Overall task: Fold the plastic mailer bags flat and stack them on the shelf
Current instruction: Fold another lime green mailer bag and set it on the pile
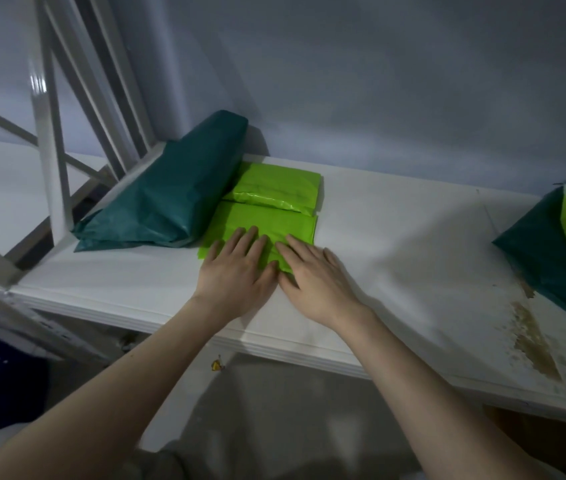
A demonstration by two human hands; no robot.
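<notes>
A folded bright green mailer bag (267, 221) lies flat on the white shelf (395, 258). Behind it sits a second folded green bag (278, 187), slightly puffed. My left hand (236, 268) presses flat on the near bag's front left part, fingers straight. My right hand (312, 275) presses beside it on the bag's front right corner, fingers spread; the thumbs nearly touch. A dark teal mailer bundle (170, 192) leans against the frame to the left of the green bags.
At the right edge lies a pile of teal and green bags (565, 251). The shelf's white metal uprights and braces (49, 140) stand at the left. Brown stains (530, 337) mark the shelf's right front. A grey wall backs the shelf.
</notes>
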